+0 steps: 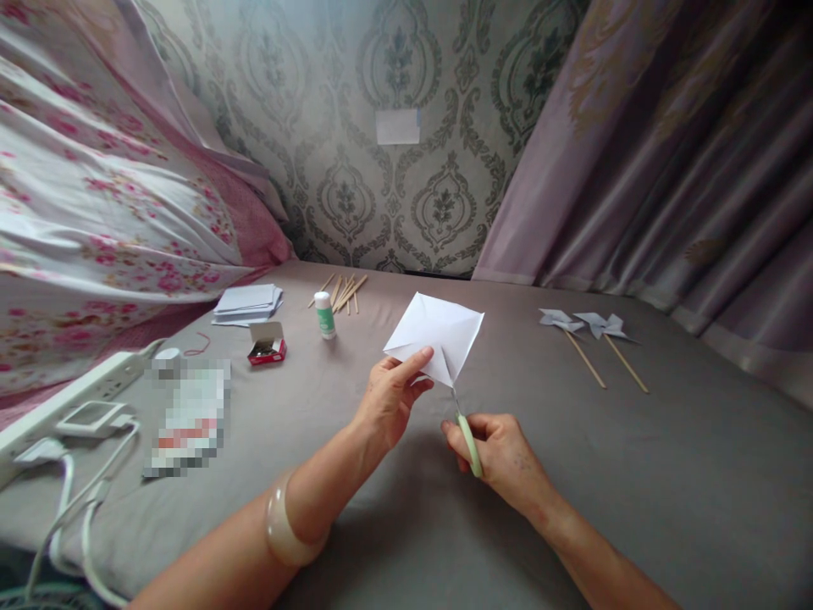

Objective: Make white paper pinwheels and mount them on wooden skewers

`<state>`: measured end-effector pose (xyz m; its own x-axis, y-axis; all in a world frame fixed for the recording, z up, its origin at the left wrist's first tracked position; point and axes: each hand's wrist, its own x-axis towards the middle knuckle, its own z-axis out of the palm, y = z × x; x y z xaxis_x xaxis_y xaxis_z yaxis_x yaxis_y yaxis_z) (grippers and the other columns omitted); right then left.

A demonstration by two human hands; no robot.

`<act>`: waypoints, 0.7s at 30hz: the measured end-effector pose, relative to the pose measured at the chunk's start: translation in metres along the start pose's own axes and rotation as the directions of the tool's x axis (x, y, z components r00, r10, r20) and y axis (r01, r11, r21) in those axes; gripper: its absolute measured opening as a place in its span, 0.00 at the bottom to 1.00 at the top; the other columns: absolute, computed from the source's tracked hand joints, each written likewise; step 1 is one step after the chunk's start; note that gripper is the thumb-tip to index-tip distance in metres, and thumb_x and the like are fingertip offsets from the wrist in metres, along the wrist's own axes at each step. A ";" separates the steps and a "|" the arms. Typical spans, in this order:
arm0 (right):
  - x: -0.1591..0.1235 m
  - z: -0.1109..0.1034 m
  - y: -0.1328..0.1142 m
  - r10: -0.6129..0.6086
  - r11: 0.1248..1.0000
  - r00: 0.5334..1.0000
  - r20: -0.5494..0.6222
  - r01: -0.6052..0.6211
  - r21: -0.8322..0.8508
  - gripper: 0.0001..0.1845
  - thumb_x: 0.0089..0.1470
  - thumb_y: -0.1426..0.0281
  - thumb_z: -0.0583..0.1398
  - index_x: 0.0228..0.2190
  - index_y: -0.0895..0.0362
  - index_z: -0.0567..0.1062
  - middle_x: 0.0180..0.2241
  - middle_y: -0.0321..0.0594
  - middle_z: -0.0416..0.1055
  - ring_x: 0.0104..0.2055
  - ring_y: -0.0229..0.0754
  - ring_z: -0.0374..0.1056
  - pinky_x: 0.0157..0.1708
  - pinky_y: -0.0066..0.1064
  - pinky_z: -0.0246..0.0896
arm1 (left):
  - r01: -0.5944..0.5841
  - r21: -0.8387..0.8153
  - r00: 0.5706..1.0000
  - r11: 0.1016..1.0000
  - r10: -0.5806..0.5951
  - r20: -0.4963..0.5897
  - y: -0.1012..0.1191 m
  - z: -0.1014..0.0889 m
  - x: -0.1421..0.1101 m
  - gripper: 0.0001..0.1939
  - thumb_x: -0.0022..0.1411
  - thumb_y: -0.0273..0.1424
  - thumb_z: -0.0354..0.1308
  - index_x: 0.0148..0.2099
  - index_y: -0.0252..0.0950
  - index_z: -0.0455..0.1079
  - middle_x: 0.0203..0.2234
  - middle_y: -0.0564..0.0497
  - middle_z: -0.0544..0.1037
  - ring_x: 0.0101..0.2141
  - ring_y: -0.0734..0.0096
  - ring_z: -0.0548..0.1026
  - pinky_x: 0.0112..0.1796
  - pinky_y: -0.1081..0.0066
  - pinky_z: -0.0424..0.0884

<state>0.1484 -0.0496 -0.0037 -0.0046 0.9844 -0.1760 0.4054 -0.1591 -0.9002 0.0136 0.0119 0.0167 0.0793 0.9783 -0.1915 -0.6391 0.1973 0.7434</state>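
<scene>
A square of white paper (438,326) is pinched by its near left edge in my left hand (397,390), thumb on top and fingers beneath. It is held above the grey cloth with one corner toward me. My right hand (501,453) is closed round the light green handle of a pair of scissors (468,440). The scissors' blades meet the paper at its near corner, where a dark slit or crease runs inward. How far the blades reach into the paper is hard to tell.
Two paper pinwheels on sticks (588,356) lie to the right. Behind my left hand are a glue stick (324,316), loose wooden sticks (348,292), a small red box (267,347) and a paper stack (247,303). A power strip (82,402) with cables runs along the left.
</scene>
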 end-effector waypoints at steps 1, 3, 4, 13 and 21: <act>0.000 0.000 0.000 0.003 1.000 1.000 0.007 -0.003 -0.005 0.22 0.47 0.55 0.58 0.12 0.56 0.64 0.12 0.31 0.58 0.16 0.32 0.51 0.18 0.26 0.46 | 0.000 -0.007 1.000 1.000 0.000 -0.008 0.001 0.000 0.001 0.18 0.35 0.31 0.74 0.30 0.33 0.75 0.26 0.52 0.78 0.25 0.76 0.73 0.26 0.76 0.68; -0.001 0.000 0.001 0.011 1.000 1.000 0.022 -0.011 -0.014 0.22 0.47 0.56 0.58 0.12 0.56 0.64 0.12 0.31 0.58 0.16 0.31 0.51 0.17 0.26 0.45 | -0.009 -0.023 1.000 1.000 0.009 -0.006 0.003 0.000 0.002 0.18 0.36 0.31 0.74 0.32 0.33 0.75 0.28 0.52 0.79 0.26 0.75 0.74 0.28 0.75 0.69; -0.002 0.001 0.001 0.014 1.000 1.000 0.026 -0.013 -0.018 0.22 0.47 0.56 0.58 0.12 0.56 0.64 0.12 0.31 0.59 0.16 0.31 0.51 0.17 0.26 0.45 | -0.014 -0.030 1.000 0.999 0.014 0.001 0.003 0.000 0.002 0.18 0.36 0.31 0.74 0.32 0.33 0.75 0.29 0.51 0.80 0.27 0.74 0.74 0.29 0.74 0.70; 0.001 -0.002 0.004 0.051 0.997 0.992 0.116 -0.045 -0.058 0.20 0.48 0.55 0.59 0.16 0.57 0.69 0.14 0.32 0.62 0.15 0.30 0.50 0.15 0.25 0.45 | -0.063 -0.028 0.998 0.998 0.063 -0.019 0.004 -0.002 0.004 0.16 0.35 0.29 0.73 0.31 0.33 0.77 0.30 0.51 0.80 0.29 0.72 0.75 0.32 0.72 0.70; 0.008 -0.049 0.008 0.101 0.860 0.989 0.113 -0.030 -0.509 0.17 0.46 0.56 0.62 0.21 0.58 0.75 0.16 0.34 0.64 0.19 0.35 0.60 0.20 0.26 0.47 | -0.113 -0.065 0.991 0.991 0.108 -0.078 0.012 -0.006 0.011 0.16 0.36 0.27 0.72 0.31 0.32 0.75 0.30 0.51 0.80 0.30 0.73 0.74 0.32 0.75 0.70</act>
<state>0.1964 -0.0389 0.0073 -0.0666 0.9486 -0.3095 0.8141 -0.1277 -0.5666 0.0020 0.0248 0.0195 -0.0500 0.9859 -0.1594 -0.6920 0.0809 0.7174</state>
